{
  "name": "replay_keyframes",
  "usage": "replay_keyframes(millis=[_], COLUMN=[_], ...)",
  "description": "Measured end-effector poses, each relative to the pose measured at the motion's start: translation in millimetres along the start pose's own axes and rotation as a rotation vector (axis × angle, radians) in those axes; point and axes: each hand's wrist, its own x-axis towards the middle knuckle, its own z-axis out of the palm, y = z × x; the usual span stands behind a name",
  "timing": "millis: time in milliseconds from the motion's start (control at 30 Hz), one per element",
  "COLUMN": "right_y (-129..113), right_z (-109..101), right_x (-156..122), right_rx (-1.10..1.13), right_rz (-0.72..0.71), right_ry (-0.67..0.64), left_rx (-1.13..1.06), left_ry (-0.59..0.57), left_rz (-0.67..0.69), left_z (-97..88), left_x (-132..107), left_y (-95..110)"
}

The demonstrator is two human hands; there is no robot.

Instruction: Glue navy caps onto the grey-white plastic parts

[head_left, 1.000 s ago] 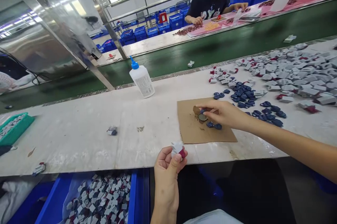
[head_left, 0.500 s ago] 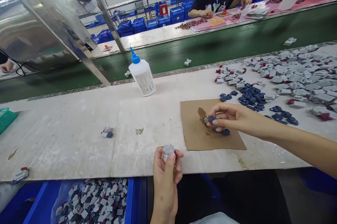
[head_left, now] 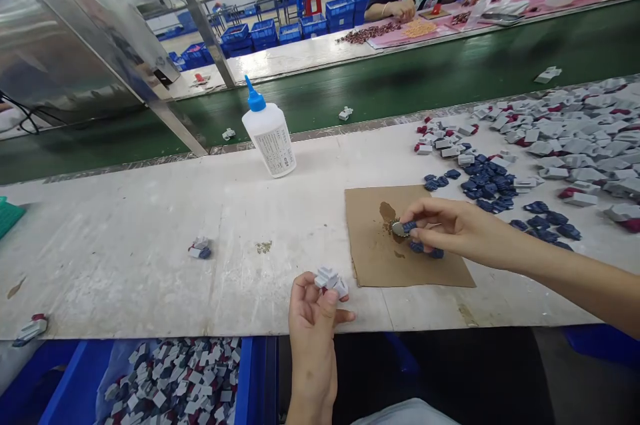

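Blue piece: one (head_left: 410, 227), at the right hand's (head_left: 447, 230) fingertips; its long axis runs roughly level, near end toward the thumb and index finger, far end pointing left to the metal cap.
Right hand: thumb and index finger pinched nearly together on the blue piece, other fingers curled.
Grey-and-red piece: one (head_left: 331, 282), above the left hand's (head_left: 315, 325) thumb; its long axis slants from upper left to lower right.
Left hand: half closed, thumb and fingers gripping that piece, one fingertip sticking out right.
Metal cap: one (head_left: 399, 229), just left of the right hand's fingertips; whether it touches the blue piece, I cannot tell.
Cardboard: one sheet (head_left: 373, 262), beneath the right hand.
Spare blue pieces: two (head_left: 437, 253) on the cardboard, below the right hand's fingers; a heap (head_left: 487, 178) beyond that hand, too crowded to count.
Glue-type bottle: one (head_left: 273, 142), upright, beyond the left hand.
Loose assembled pieces: two (head_left: 200, 248), left of the left hand.
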Motion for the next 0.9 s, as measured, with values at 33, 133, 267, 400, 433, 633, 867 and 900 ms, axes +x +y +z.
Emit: replay_keyframes(millis=[33,133,267,400,433,633,867,900], right_y=[1.2,7.3,19.8,31.5,33.8,27.7,-30.8,-36.5], right_z=[0.7,1.1,1.1,4.7,5.8,7.5,21.2,25.0], right_x=[0.9,5.1,9.9,9.0,8.5,3.9,-26.6,-29.9], right_rx=[-0.008,-0.154,-0.446,-0.677,-0.733,-0.819,-0.193,-0.136], right_rz=[-0.012,-0.089,-0.256,-0.353,-0.387,-0.505,-0.273,-0.276], right_ry=[0.014,0.109,0.235,0.285,0.299,0.317,0.255,0.229], left_rx=[0.007,0.043,0.031,0.018,0.016,-0.009,0.000,-0.005], left_ry=[0.021,0.053,0.063,0.056,0.049,-0.007,-0.091,-0.107], left_rz=[-0.002,-0.015,-0.007,-0.010,-0.012,-0.004,-0.034,-0.037], left_z=[0.2,0.1,0.7,4.9,6.6,19.5,29.1,29.6], left_x=[0.6,2.2,3.5,3.2,2.8,-0.3,-5.8,-7.0], left_y=[-0.7,-1.9,-2.6,-4.5,-5.3,-9.7,-10.4,-10.1])
